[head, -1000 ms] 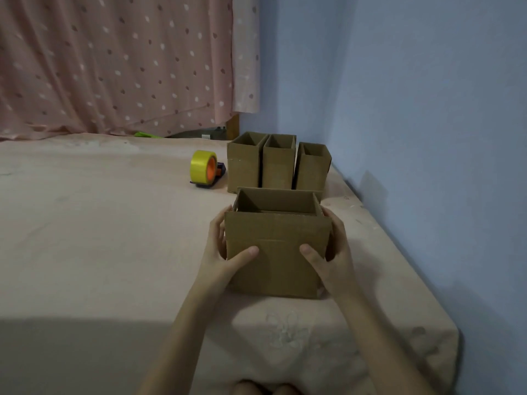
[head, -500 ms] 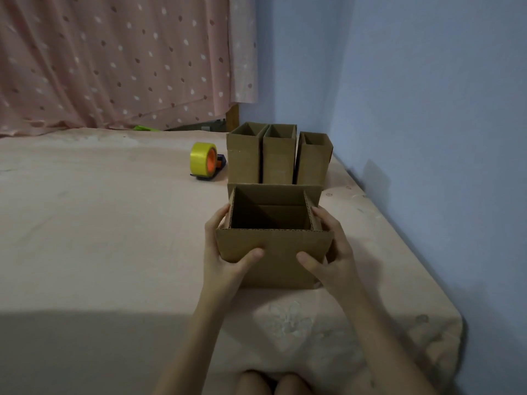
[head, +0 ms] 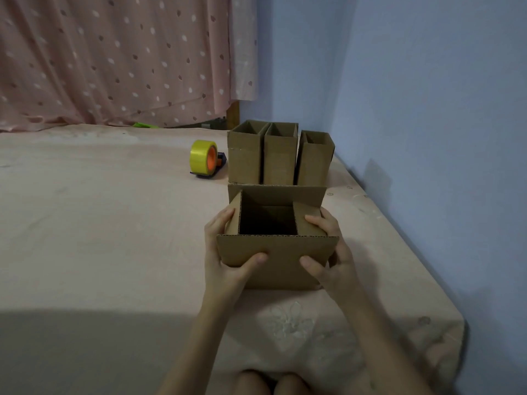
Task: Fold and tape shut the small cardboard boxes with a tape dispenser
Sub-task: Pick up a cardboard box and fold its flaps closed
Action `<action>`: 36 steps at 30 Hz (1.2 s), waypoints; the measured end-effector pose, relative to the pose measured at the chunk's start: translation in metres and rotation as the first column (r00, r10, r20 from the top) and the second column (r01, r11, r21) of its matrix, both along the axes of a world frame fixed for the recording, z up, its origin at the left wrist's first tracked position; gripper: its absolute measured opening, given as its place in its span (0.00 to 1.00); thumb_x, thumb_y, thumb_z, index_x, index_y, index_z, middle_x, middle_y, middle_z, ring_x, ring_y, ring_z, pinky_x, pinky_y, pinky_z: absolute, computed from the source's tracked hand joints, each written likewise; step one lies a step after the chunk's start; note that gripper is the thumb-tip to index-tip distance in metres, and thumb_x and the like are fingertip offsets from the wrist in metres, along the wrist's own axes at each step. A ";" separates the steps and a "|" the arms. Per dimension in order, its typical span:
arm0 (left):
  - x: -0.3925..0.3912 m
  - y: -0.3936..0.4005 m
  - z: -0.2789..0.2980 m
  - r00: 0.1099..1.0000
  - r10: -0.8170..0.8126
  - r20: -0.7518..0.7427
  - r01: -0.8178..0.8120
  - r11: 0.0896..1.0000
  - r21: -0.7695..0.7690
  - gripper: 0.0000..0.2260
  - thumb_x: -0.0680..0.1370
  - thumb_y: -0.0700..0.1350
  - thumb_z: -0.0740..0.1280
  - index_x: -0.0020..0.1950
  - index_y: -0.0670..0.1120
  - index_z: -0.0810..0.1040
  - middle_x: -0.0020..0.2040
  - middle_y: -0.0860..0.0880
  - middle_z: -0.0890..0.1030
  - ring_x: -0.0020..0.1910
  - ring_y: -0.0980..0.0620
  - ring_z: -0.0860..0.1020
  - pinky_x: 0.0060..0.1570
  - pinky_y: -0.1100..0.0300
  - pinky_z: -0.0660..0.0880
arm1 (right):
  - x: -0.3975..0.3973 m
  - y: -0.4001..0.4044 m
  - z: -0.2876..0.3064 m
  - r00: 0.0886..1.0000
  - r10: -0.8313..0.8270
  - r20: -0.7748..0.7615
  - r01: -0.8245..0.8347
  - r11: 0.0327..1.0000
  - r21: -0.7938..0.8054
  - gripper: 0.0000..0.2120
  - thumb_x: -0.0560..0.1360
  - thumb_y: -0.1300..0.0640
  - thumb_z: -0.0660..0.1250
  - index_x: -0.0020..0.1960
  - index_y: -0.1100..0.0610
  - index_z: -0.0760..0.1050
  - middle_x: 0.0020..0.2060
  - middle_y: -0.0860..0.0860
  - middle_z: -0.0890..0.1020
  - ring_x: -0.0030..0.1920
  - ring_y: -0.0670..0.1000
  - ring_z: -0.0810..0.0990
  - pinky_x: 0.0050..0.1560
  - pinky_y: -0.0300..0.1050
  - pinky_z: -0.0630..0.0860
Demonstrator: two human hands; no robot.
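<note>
Box in hand: both hands are gripping the small brown cardboard box [head: 273, 260] standing on the pink bed sheet [head: 114, 238], just in front of the person; its top is open, near and far flaps are standing up, side flaps are leaning inward.
Left hand: left hand [head: 225, 260] is clasping the box's left side, thumb pressing the front panel, fingers on the left flap.
Right hand: right hand [head: 330, 258] is clasping the right side, thumb on front, fingers pushing the right flap inward.
Stage: flap folding looks to be just starting; no top flap is lying flat, no tape is showing on this top.
Waiting boxes: three tall brown cardboard boxes [head: 279, 155] are standing side by side just behind, tops open, untaped on top.
Tape: yellow tape roll on an orange-and-black dispenser [head: 206, 159] is lying on the bed beside the leftmost tall box, untouched.
Left to do: closing and taping all four tops, as far as I can judge.
</note>
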State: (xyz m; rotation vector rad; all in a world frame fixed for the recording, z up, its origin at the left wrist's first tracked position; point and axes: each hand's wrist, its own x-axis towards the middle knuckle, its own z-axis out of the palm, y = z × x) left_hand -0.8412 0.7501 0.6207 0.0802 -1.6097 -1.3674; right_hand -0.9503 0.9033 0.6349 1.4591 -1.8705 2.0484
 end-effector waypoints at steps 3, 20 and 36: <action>0.000 0.001 0.001 1.000 -0.008 0.001 0.008 1.000 -0.001 0.37 0.65 0.61 0.76 0.70 0.51 0.67 0.68 0.42 0.69 0.67 0.40 0.69 0.58 0.36 0.72 | -0.002 0.001 0.001 1.000 -0.013 -0.006 0.014 0.997 0.070 0.25 0.64 0.39 0.72 0.60 0.35 0.70 0.68 0.42 0.63 0.67 0.52 0.68 0.56 0.46 0.76; 0.019 0.005 0.010 0.989 -0.138 0.043 0.138 0.990 0.007 0.28 0.70 0.68 0.65 0.67 0.58 0.73 0.75 0.53 0.63 0.73 0.58 0.63 0.67 0.64 0.66 | 0.004 0.004 0.027 0.897 -0.012 0.441 0.052 0.996 -0.079 0.20 0.67 0.56 0.66 0.59 0.50 0.72 0.51 0.41 0.83 0.55 0.49 0.81 0.50 0.41 0.79; 0.031 -0.012 0.048 0.920 -0.276 0.277 0.181 0.928 0.325 0.23 0.67 0.46 0.75 0.60 0.49 0.78 0.55 0.50 0.83 0.56 0.50 0.80 0.50 0.57 0.75 | 0.011 0.006 0.019 0.945 0.002 0.328 0.047 0.989 -0.142 0.19 0.69 0.62 0.65 0.59 0.53 0.71 0.52 0.45 0.83 0.55 0.47 0.80 0.52 0.39 0.77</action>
